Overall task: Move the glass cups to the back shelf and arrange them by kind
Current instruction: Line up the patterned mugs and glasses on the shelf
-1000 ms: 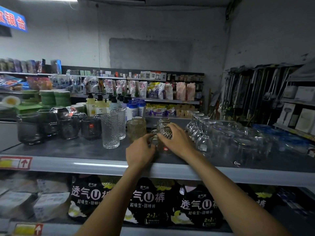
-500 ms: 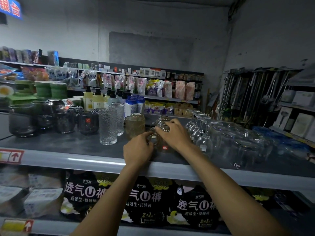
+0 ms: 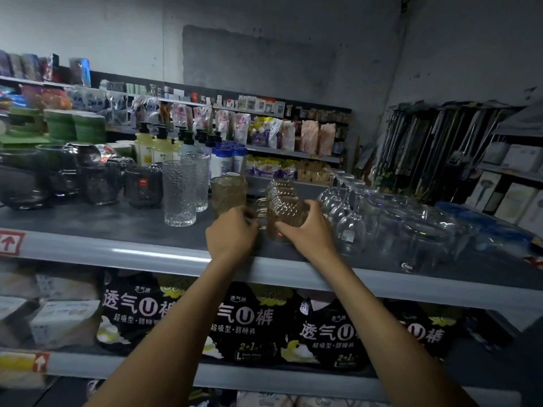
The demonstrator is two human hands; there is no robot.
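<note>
On the left of the top shelf (image 3: 88, 248) stand the smoked dark glass cups (image 3: 100, 183), then two tall clear hammered tumblers (image 3: 179, 192), one behind the other, and a squat amber tumbler (image 3: 228, 192) just beside them.

Our left hand (image 3: 232, 233) comes next, low at the front edge of the shelf, back of the hand toward us and fingers curled in against the handle side of the diamond-cut amber mug (image 3: 286, 212). Part of the handle loop shows above the knuckles. We cannot tell whether the fingers actually pinch it or only rest against it.

The mug stands upright on the shelf, near the front edge, with a second mug of the same pattern (image 3: 280, 188) close behind it. Our right hand (image 3: 305, 230) wraps its far side, thumb low across the front and fingers round the body. Both forearms reach up and forward from below and converge on the mug.

We judge this mug thick-walled and fairly heavy for its size, rigid and breakable. The faceted surface should give better purchase than smooth glass, so a full wrap round the body with support at the handle suits it. The rim is the part to keep off its neighbours.

Just right of the hand, the upturned wine glasses (image 3: 351, 227) stand close, thin and easy to knock. Beyond them sit the clear glass cups (image 3: 423, 239).
</note>
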